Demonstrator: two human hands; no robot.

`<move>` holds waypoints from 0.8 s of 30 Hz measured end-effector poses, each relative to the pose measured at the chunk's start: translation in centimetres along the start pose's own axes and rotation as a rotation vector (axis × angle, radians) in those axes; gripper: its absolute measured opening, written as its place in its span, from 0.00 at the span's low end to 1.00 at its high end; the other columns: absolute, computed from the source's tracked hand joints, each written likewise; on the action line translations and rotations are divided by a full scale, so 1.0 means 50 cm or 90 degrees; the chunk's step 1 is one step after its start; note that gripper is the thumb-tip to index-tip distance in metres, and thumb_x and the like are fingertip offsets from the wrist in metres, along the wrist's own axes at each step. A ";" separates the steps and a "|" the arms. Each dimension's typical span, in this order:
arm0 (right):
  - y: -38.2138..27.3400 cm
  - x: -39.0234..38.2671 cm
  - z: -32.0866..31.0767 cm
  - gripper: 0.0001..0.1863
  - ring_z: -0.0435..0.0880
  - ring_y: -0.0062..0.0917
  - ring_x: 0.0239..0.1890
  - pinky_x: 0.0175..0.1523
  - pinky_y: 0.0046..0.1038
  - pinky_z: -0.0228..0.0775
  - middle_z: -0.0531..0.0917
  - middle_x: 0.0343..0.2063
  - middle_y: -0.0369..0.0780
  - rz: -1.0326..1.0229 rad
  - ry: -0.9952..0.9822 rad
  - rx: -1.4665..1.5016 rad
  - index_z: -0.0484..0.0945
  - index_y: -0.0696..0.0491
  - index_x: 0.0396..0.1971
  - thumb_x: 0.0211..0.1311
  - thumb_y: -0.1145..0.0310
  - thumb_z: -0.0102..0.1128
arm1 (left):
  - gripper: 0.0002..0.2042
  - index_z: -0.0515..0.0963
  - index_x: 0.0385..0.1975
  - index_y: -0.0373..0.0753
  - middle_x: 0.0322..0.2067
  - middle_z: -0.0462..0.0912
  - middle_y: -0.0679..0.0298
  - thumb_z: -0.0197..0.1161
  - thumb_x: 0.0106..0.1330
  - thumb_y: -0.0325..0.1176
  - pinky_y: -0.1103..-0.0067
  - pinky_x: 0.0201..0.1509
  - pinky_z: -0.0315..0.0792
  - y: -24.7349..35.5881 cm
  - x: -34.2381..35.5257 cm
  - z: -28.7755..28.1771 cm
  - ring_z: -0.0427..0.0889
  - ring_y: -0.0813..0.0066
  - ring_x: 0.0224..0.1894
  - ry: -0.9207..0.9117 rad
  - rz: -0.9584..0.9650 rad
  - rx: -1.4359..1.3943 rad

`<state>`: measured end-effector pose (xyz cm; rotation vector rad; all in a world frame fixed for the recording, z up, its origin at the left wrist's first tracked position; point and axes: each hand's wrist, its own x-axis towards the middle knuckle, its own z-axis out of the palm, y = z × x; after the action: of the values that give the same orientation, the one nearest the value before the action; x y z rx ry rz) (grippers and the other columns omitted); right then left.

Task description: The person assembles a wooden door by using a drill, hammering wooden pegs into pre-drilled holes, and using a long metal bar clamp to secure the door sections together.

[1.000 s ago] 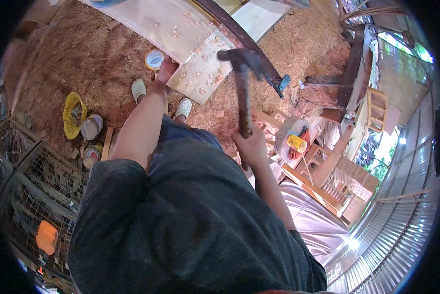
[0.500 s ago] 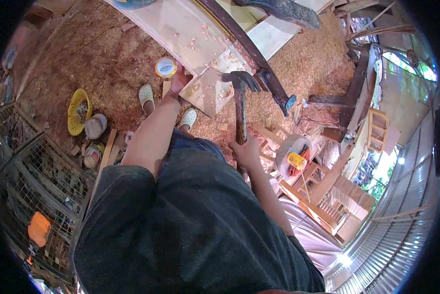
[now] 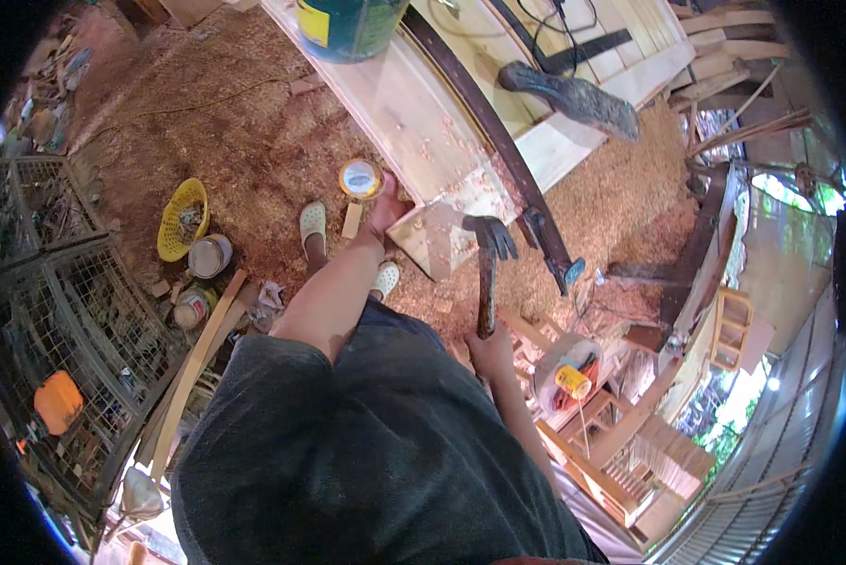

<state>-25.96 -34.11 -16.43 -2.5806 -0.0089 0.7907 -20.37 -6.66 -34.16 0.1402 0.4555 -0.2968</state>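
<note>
A claw hammer points head-away from me, with my right hand closed round its handle. The hammer's head hangs beside the near corner of a pale wooden panel, apart from it. My left hand is at the panel's left edge near that corner; its fingers are too small and partly hidden to read. Close beside this hand is a round yellow-rimmed tin; whether they touch I cannot tell. A long dark bar clamp runs along the panel, where wood shavings lie scattered.
On the work surface stand a blue-green bucket and a dark, worn tool-like block. To the left are a yellow basket, tubs and a wire cage. At right, a stool bears a yellow can. Shavings cover the floor.
My view has shifted, so the panel and both hands sit lower and farther right; more of the bucket and work surface shows. The hammer stays in my right hand.
</note>
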 end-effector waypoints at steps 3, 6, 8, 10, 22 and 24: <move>0.018 0.009 -0.004 0.16 0.81 0.37 0.25 0.35 0.40 0.72 0.80 0.21 0.47 0.062 -0.064 0.037 0.77 0.61 0.33 0.54 0.63 0.69 | 0.70 0.54 0.73 0.26 0.70 0.64 0.43 0.40 0.44 0.91 0.61 0.74 0.61 0.008 0.024 -0.045 0.68 0.50 0.70 -0.054 -0.055 -0.036; -0.006 0.001 -0.017 0.17 0.82 0.36 0.26 0.35 0.39 0.72 0.81 0.21 0.46 0.037 -0.041 -0.006 0.78 0.61 0.33 0.55 0.62 0.68 | 0.70 0.54 0.73 0.27 0.71 0.63 0.44 0.38 0.44 0.91 0.60 0.74 0.61 0.002 0.026 -0.019 0.69 0.51 0.69 0.004 -0.002 0.004; 0.005 0.015 -0.019 0.19 0.84 0.41 0.30 0.37 0.41 0.73 0.82 0.25 0.50 0.100 -0.093 0.001 0.77 0.62 0.36 0.55 0.60 0.69 | 0.69 0.54 0.73 0.28 0.70 0.64 0.44 0.36 0.45 0.91 0.60 0.74 0.62 0.013 0.021 -0.003 0.68 0.50 0.69 0.021 0.025 0.046; 0.028 0.017 -0.012 0.17 0.82 0.35 0.25 0.33 0.38 0.73 0.80 0.21 0.45 0.029 -0.048 -0.015 0.76 0.60 0.32 0.56 0.61 0.68 | 0.61 0.52 0.76 0.38 0.72 0.62 0.47 0.38 0.52 0.87 0.58 0.74 0.62 0.003 0.024 -0.002 0.68 0.49 0.70 -0.007 0.062 0.008; 0.008 -0.002 -0.039 0.19 0.82 0.39 0.26 0.35 0.41 0.73 0.78 0.19 0.48 -0.023 -0.037 -0.066 0.75 0.60 0.31 0.56 0.57 0.67 | 0.50 0.59 0.74 0.44 0.68 0.70 0.52 0.49 0.60 0.78 0.55 0.70 0.67 -0.042 0.072 -0.045 0.72 0.51 0.66 -0.095 0.172 -0.115; 0.005 0.000 -0.039 0.20 0.83 0.41 0.28 0.37 0.42 0.73 0.79 0.21 0.50 -0.014 -0.049 -0.085 0.75 0.61 0.32 0.56 0.56 0.67 | 0.50 0.61 0.73 0.43 0.66 0.72 0.53 0.50 0.59 0.78 0.55 0.69 0.68 -0.066 0.080 -0.058 0.73 0.53 0.65 -0.088 0.217 -0.129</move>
<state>-24.94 -35.13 -15.11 -2.6676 -0.1180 0.9101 -19.16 -10.22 -38.78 -0.0015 0.3160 0.0738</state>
